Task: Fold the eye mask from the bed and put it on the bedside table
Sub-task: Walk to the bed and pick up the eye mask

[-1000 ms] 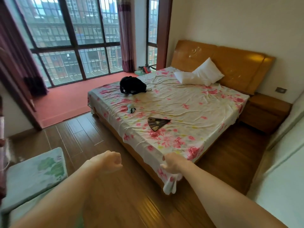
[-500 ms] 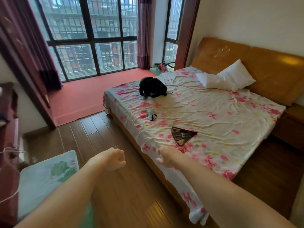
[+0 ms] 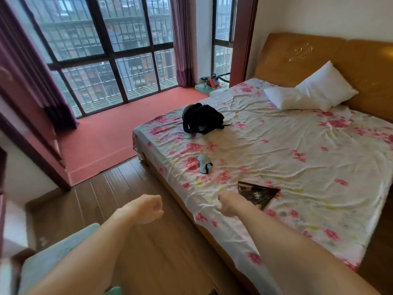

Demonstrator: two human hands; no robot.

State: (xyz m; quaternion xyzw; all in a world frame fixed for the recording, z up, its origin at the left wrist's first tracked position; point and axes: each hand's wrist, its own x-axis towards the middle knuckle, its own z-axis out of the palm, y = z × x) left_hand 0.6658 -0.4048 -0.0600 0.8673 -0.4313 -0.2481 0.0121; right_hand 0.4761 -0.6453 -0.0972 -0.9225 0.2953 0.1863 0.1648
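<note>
Near bed edge, eye mask.

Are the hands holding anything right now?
No. The left hand is a loose empty fist above the wooden floor; the right hand reaches empty over the bed's edge. The small white-and-black eye mask lies untouched on the floral sheet.
</note>
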